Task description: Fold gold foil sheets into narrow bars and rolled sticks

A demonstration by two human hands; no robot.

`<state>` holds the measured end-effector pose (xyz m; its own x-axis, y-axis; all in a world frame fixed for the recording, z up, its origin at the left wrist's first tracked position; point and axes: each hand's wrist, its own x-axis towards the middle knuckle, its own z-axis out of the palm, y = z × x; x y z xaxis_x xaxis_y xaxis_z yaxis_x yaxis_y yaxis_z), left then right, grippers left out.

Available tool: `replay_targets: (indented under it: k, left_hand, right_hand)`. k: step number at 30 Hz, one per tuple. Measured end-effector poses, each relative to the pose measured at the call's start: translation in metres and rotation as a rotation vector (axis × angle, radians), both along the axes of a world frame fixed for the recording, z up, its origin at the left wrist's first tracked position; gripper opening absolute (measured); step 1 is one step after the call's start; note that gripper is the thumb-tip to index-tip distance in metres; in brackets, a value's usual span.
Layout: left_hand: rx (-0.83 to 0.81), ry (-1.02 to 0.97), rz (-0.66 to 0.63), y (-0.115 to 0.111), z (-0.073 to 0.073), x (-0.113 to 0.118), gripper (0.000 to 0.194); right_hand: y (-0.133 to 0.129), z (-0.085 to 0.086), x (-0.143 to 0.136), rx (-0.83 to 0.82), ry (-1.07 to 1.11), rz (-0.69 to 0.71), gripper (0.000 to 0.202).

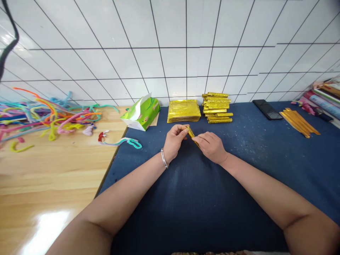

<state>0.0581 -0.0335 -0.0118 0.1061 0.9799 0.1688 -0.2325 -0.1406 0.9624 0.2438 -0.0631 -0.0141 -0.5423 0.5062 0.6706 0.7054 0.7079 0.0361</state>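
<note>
A slim gold roll (191, 132) is held between the two hands, just above a dark blue cloth (196, 212). Take it as the centre of a dial with twelve at the tiled wall (172, 28): its long axis runs from eleven o'clock to five, the far end pointing at eleven and the near end slanting towards five. The left hand (174, 140), on the nine o'clock side, pinches the far end between thumb and fingers, with a silver bangle (164, 158) at the wrist. The right hand (211, 145), towards four o'clock, has thumb and fingers closed on the lower part; some of its fingertips are hidden.

A stack of gold sheets (183, 110) lies near, at eleven o'clock. Just beside it, at one, finished-looking gold rolls (217, 108) are piled, their long axes mostly nine to three, across the held one. At ten stands a green tissue box (145, 112). At nine a looped pipe cleaner (134, 142) crosses onto the cloth, and beyond it a colourful heap of pipe cleaners (61, 118) lies on a wooden tabletop (66, 170). A black phone (267, 109) rests at two o'clock, and flat golden strips (299, 122) at three.
</note>
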Motion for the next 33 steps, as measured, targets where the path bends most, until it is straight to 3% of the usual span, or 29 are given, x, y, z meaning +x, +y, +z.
replay_targets:
  k: [16,26,33]
  left_hand:
    - [0.001,-0.026,0.006,0.0,0.0,-0.001,0.016]
    - [0.017,-0.066,-0.065,-0.002,0.002,-0.003,0.013]
    - [0.027,-0.121,-0.086,0.0,-0.001,-0.003,0.016]
  right_hand:
    - [-0.002,0.005,-0.001,0.012,-0.145,0.065,0.023]
    - [-0.004,0.008,-0.004,-0.002,-0.195,0.112,0.023]
    - [-0.007,0.003,-0.01,-0.109,0.058,-0.078,0.028]
